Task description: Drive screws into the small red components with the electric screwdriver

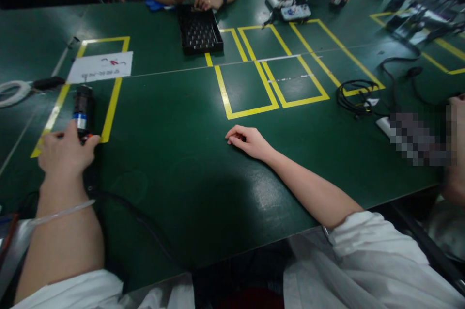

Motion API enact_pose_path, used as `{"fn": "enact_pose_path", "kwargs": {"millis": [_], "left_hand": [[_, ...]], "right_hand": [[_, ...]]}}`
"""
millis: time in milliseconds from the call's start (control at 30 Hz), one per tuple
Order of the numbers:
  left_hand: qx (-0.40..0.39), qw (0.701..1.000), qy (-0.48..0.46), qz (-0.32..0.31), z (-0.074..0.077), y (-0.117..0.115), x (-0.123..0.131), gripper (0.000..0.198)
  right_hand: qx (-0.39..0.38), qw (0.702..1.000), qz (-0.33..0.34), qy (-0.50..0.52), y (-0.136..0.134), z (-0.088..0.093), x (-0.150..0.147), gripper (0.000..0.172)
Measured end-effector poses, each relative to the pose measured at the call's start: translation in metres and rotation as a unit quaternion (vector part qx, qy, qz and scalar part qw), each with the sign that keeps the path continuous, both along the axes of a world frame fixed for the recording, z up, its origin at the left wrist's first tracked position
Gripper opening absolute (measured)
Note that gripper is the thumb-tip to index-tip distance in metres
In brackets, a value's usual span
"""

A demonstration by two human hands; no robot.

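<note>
My left hand (65, 150) is closed round the near end of a black cylindrical tool with a blue band (82, 105), which lies on the green table (174, 154) inside a yellow taped rectangle. A black cable (138, 219) runs from that tool toward me. My right hand (247, 140) rests on the bare table near the middle with its fingers loosely curled under, holding nothing that I can see. It lies just below the yellow taped boxes (250, 91).
A white paper (100, 67) lies beyond the tool. A black tray (199, 32) sits in front of a person in white across the table. Another person handles devices (292, 7) at far right. Coiled black cables (358, 96) lie at right.
</note>
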State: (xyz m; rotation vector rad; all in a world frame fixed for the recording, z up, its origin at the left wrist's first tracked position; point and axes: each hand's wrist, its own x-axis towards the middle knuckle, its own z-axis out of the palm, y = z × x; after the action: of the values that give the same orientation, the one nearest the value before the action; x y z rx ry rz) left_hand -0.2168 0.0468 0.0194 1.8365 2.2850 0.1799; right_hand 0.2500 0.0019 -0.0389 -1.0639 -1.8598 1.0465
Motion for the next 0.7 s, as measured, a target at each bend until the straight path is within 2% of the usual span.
{"fn": "enact_pose_path", "kwargs": {"millis": [100,333,433,567,633,700], "left_hand": [[-0.005,0.993,0.06,0.098,0.003,-0.002,-0.006,0.082],[0.025,0.995,0.06,0.077,0.006,-0.015,0.018,0.083],[0.045,0.992,0.082,0.089,0.002,-0.016,0.024,0.071],[0.053,0.99,0.058,0.116,-0.006,-0.011,0.016,0.066],[0.073,0.984,0.037,0.161,-0.01,-0.003,0.006,0.063],[0.117,0.983,0.016,0.142,-0.012,0.009,-0.001,0.057]], "right_hand": [[-0.001,1.0,0.0,-0.002,0.0,0.001,0.0,0.016],[-0.004,1.0,0.0,0.001,0.0,0.0,0.0,0.017],[-0.006,1.0,0.0,-0.002,0.0,0.0,0.001,0.016],[-0.004,1.0,0.0,-0.004,0.0,0.0,0.001,0.015],[-0.002,1.0,0.0,-0.003,0.0,0.0,0.001,0.015],[-0.002,1.0,-0.001,-0.002,0.0,0.0,0.001,0.015]]}}
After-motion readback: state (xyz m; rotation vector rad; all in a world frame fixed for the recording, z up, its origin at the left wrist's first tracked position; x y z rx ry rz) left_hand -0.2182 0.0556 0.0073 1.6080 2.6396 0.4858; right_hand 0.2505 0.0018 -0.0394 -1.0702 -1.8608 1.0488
